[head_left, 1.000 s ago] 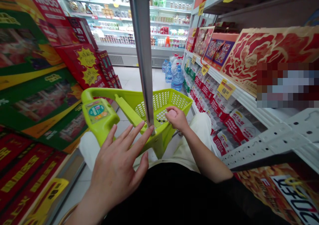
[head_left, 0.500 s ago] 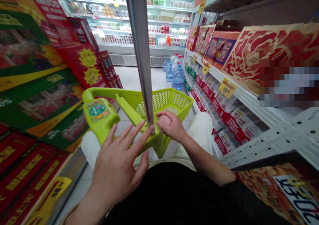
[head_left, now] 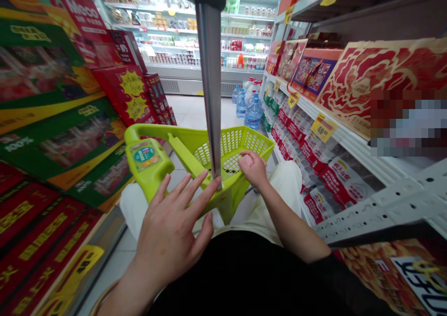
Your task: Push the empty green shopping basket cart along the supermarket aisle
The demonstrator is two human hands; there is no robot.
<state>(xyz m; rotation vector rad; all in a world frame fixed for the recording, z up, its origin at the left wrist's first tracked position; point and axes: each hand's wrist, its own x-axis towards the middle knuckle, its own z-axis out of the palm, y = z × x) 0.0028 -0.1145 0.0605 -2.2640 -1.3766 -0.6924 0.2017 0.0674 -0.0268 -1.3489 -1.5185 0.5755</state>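
Observation:
A lime-green shopping cart [head_left: 148, 185] with a perforated basket stands in front of me. A grey metal pole [head_left: 209, 83] rises from its near edge to a dark top part, partly cut off by the frame. My left hand [head_left: 171, 237] is spread flat over the near side of the cart, its fingertips beside the pole's base. Whether they touch it I cannot tell. Over the basket's near right rim, my right hand [head_left: 255, 170] is closed around a small pale pink wad [head_left: 247, 161], mostly covered by the fingers.
Stacked green drink cartons [head_left: 63, 125] and red boxes [head_left: 129, 97] line the left. On the right, a white shelf [head_left: 344, 141] carries gift boxes above packs of bottled water [head_left: 323, 176]. Large water jugs [head_left: 253, 111] stand on the floor ahead, before a refrigerated display [head_left: 174, 76].
My right hand has shifted rightward and slightly up along the basket rim, away from the pole. My left hand keeps its spread pose. The whole view has shifted slightly.

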